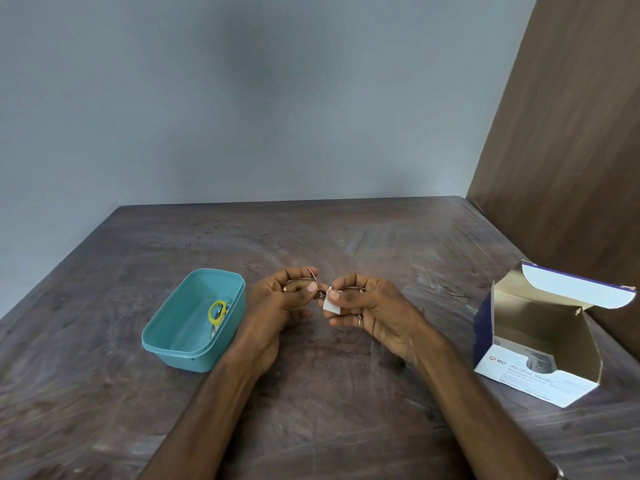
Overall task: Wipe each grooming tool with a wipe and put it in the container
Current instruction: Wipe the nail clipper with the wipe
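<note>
Mid-wipe above the counter's middle: thin metal grooming tool (313, 279) pinched in left hand (277, 303), small white wipe (328, 302) pinched in right hand (363, 306); next, probably into teal plastic container (166, 336) near the left edge.

A dark brown wooden counter (346, 237) fills the bottom. Behind the counter stands a plain blue-grey wall (242, 98). Right of the counter stands a brown wooden panel (571, 133).

One head-worn view; it looks forward and down across the table (346, 427) toward the wall (242, 98); close range.
</note>
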`<state>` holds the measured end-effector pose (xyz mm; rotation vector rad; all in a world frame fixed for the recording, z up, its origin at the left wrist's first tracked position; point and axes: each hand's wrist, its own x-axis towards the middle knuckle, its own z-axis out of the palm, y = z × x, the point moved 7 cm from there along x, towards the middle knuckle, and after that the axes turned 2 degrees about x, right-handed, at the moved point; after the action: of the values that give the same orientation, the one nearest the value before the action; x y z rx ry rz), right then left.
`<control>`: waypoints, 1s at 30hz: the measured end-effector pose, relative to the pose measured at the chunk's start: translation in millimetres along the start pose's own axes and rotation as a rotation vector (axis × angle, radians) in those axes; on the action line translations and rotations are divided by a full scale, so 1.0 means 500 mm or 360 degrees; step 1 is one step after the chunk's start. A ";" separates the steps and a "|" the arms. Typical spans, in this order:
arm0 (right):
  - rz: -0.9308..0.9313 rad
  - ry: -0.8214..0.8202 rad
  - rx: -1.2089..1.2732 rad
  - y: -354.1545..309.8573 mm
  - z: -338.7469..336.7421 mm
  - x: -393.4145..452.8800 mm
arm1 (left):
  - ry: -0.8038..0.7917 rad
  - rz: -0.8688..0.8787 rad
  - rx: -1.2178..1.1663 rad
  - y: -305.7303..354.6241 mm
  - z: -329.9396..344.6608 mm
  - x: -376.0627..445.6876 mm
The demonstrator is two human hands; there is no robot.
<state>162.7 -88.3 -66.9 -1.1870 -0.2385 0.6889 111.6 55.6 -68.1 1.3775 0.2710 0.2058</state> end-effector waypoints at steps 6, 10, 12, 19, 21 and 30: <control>-0.0018 -0.0060 0.0117 0.001 0.004 0.000 | -0.0042 -0.0039 -0.0034 0.004 0.003 -0.002; -0.0083 0.0030 0.0124 -0.001 -0.004 0.002 | -0.0125 -0.0026 -0.0091 0.005 0.015 -0.005; -0.0119 0.0105 0.0089 -0.004 -0.011 0.002 | -0.0142 0.0017 -0.0107 0.003 0.020 -0.004; -0.0274 0.0260 -0.0262 -0.016 -0.017 -0.004 | 0.0076 0.0251 0.0072 0.015 0.015 -0.006; -0.0317 0.0304 -0.0258 -0.023 -0.025 -0.003 | 0.0165 0.0324 0.0155 0.022 0.010 -0.008; -0.0409 0.0193 -0.0048 -0.032 -0.028 0.007 | 0.0125 0.0643 0.0805 0.054 0.033 -0.029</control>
<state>178.4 -100.3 -58.5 -1.1973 -0.2942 0.3889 103.3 40.9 -37.9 1.9237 0.1074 0.5557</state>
